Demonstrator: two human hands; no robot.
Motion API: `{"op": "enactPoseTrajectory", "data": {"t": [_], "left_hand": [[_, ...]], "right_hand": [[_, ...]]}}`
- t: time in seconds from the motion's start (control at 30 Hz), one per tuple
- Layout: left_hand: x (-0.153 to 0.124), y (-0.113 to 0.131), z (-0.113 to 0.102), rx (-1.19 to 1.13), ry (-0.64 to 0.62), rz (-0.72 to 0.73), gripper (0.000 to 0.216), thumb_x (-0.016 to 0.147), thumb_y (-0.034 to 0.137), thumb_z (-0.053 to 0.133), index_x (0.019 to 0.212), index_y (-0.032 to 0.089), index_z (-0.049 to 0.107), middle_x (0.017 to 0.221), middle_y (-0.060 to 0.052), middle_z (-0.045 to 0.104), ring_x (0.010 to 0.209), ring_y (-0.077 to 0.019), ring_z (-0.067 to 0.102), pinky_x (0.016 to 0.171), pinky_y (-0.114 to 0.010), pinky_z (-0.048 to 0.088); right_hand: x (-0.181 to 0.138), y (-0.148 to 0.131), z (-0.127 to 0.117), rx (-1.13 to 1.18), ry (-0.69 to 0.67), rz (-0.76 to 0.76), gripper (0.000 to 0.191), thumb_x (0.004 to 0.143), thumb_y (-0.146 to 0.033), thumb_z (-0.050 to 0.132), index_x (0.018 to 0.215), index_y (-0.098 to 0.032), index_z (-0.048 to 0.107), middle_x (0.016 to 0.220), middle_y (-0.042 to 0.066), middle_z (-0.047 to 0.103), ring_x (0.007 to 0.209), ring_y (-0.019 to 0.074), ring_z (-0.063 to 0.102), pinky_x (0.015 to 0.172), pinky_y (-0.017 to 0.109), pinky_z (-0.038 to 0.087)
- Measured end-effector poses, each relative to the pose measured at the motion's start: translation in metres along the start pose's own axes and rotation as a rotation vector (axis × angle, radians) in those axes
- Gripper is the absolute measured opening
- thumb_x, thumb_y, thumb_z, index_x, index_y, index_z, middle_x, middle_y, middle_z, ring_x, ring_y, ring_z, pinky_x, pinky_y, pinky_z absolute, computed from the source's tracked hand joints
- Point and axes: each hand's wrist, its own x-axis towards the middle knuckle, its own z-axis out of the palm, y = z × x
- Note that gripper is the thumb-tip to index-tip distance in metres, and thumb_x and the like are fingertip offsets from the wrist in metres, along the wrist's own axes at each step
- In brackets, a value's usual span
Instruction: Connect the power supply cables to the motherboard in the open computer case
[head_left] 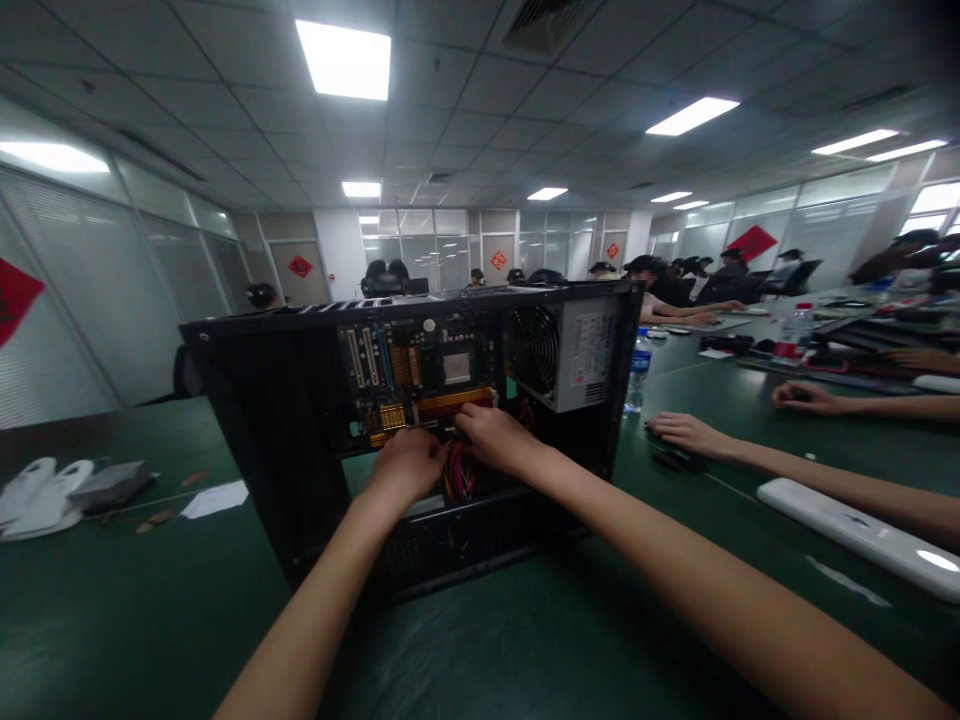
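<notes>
Nearest on my feed is the bare green tabletop (525, 640), with both forearms reaching over it into the open side of the black computer case (262, 420), which stands upright in the middle.

Inside the case, my left hand (409, 465) sits low at the bottom edge of the motherboard (420, 375). Its knuckles face me and the fingers are curled in, so I cannot tell whether it grips anything. My right hand (491, 435) is just beside it, fingers bent down against the board's lower edge. Right beneath it is a bundle of coloured cables (461, 480). I cannot tell whether those fingers are pinching a plug or only pressing.

Higher in the case, to the right of the motherboard, the grey power supply (570, 355) is mounted with its round fan (534, 348) facing me.

Left of the case, a sheet of paper (216, 498) lies flat on the tabletop. Farther left, well apart from the case, are a grey pad (112, 483) and some white moulded pieces (37, 495).

Right of the case, a co-worker's hand (686, 433) rests palm down on the tabletop. A long white wrist rest (855, 530) lies nearer to me, alongside that arm. A water bottle (639, 372) stands just beside the case's right rear corner.

Behind the case, more people sit along the tabletop, too blurred to make out what they handle.
</notes>
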Motion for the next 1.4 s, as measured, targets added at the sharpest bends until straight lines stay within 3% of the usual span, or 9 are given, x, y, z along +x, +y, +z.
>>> {"op": "enactPoseTrajectory", "data": {"t": [0.43, 0.8, 1.0, 1.2, 1.4], "left_hand": [[-0.003, -0.001, 0.0, -0.01, -0.003, -0.033, 0.034, 0.092, 0.042, 0.05, 0.083, 0.023, 0.076, 0.091, -0.012, 0.074, 0.092, -0.0286, 0.069, 0.074, -0.034, 0.049], [-0.009, 0.002, 0.003, -0.012, -0.001, -0.015, 0.037, 0.094, 0.043, 0.046, 0.088, 0.022, 0.076, 0.096, -0.013, 0.074, 0.093, -0.0284, 0.068, 0.075, -0.034, 0.048], [-0.011, -0.001, 0.001, -0.034, -0.034, 0.006, 0.038, 0.094, 0.043, 0.045, 0.089, 0.022, 0.076, 0.093, -0.012, 0.075, 0.089, -0.0255, 0.069, 0.071, -0.03, 0.046], [-0.013, -0.003, 0.003, -0.063, -0.033, 0.017, 0.035, 0.093, 0.041, 0.046, 0.091, 0.022, 0.076, 0.093, -0.012, 0.075, 0.088, -0.0252, 0.069, 0.071, -0.031, 0.046], [-0.012, -0.001, 0.006, -0.046, -0.019, 0.033, 0.035, 0.094, 0.039, 0.045, 0.088, 0.022, 0.075, 0.092, -0.011, 0.075, 0.085, -0.0253, 0.069, 0.069, -0.031, 0.045]], "right_hand": [[-0.001, -0.001, -0.003, 0.021, -0.038, 0.027, 0.019, 0.084, -0.012, 0.058, 0.103, -0.013, 0.058, 0.111, 0.01, 0.06, 0.096, 0.0226, 0.063, 0.075, 0.03, 0.046], [0.007, 0.002, -0.001, -0.134, -0.106, -0.028, 0.029, 0.089, -0.025, 0.061, 0.114, -0.013, 0.058, 0.115, 0.015, 0.065, 0.101, 0.0286, 0.065, 0.07, 0.031, 0.048], [-0.005, 0.0, -0.002, -0.094, -0.101, 0.116, 0.027, 0.089, -0.021, 0.055, 0.115, -0.016, 0.057, 0.099, 0.013, 0.071, 0.089, 0.0285, 0.069, 0.067, 0.031, 0.045], [-0.014, 0.008, 0.003, 0.195, 0.007, 0.314, 0.019, 0.09, -0.023, 0.053, 0.106, -0.016, 0.061, 0.098, 0.008, 0.072, 0.089, 0.0198, 0.068, 0.069, 0.025, 0.042], [-0.009, 0.015, 0.01, 0.213, 0.002, 0.376, 0.021, 0.095, -0.025, 0.05, 0.105, -0.018, 0.068, 0.102, 0.009, 0.073, 0.095, 0.0205, 0.069, 0.075, 0.026, 0.043]]}}
